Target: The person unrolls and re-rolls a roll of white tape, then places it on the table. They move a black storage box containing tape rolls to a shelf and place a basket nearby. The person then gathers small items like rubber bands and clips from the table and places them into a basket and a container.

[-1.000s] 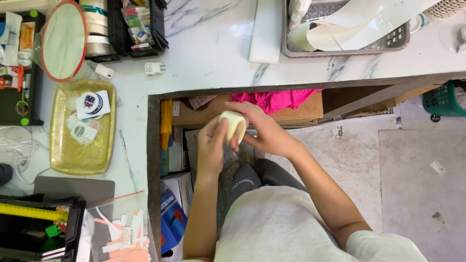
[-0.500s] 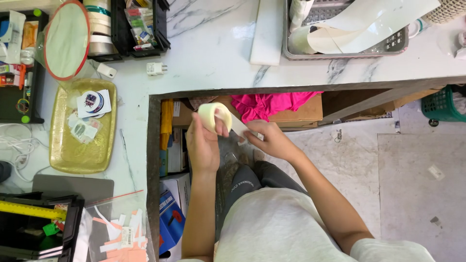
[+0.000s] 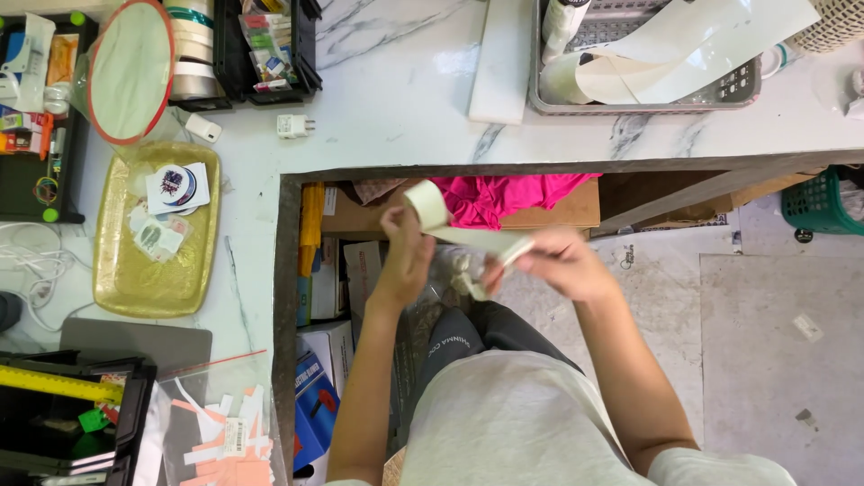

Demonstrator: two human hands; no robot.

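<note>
**Hidden and cut off**

The left hand (image 3: 402,256) covers most of the tape roll (image 3: 427,203); its fingers curl out of sight. The green basket (image 3: 821,200) runs off the right edge. Small bits on the gold tray (image 3: 121,279) are too tiny to tell.

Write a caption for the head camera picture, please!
Left hand holds a tape roll while right hand pulls its strip.
</note>
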